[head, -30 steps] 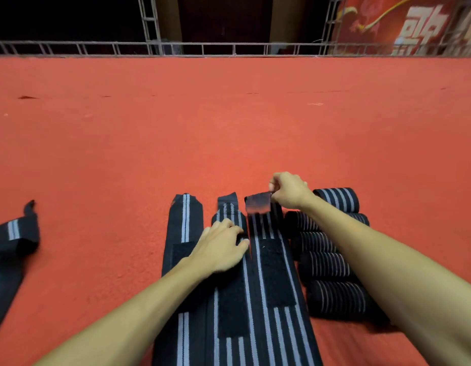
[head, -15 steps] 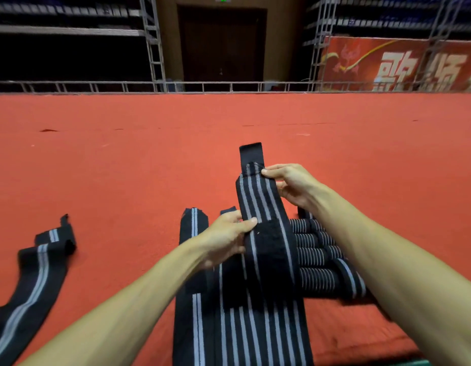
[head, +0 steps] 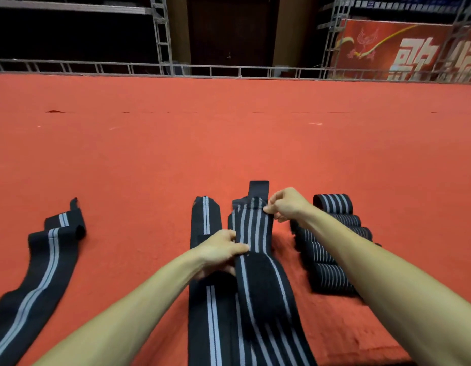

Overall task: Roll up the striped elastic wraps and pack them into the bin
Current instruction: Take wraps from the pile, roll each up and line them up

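On the red carpet just ahead of the person, the striped wrap being worked runs lengthwise straight away from the body. The left hand pinches its left edge at the nearer hold; the right hand grips its far end, the spot where I judge rolling begins. Beside it lies one flat wrap, another loose wrap well left. Five finished rolls sit in a row to the right. No bin is visible.
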Demonstrator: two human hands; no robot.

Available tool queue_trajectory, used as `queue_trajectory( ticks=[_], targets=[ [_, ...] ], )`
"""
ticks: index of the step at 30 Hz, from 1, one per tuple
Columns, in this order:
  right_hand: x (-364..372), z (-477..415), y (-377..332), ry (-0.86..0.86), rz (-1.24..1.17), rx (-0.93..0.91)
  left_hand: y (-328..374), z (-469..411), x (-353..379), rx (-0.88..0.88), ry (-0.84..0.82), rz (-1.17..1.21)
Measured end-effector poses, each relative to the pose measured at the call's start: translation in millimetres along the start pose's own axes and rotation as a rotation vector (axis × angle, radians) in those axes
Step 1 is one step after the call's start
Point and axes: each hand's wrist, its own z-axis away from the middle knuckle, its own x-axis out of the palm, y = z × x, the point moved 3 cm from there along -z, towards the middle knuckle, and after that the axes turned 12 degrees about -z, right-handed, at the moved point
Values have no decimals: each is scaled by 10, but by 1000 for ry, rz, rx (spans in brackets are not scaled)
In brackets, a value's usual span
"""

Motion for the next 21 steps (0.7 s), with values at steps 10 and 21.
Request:
queue_trajectory(
  ticks=[10,21],
  targets=[
    [426,-572,356,-27,15,8,-225,-838,-450,80,570,-246],
    [531,-905,569,186,3,7,-296,-1406,-433,150,764,-472]
  ],
)
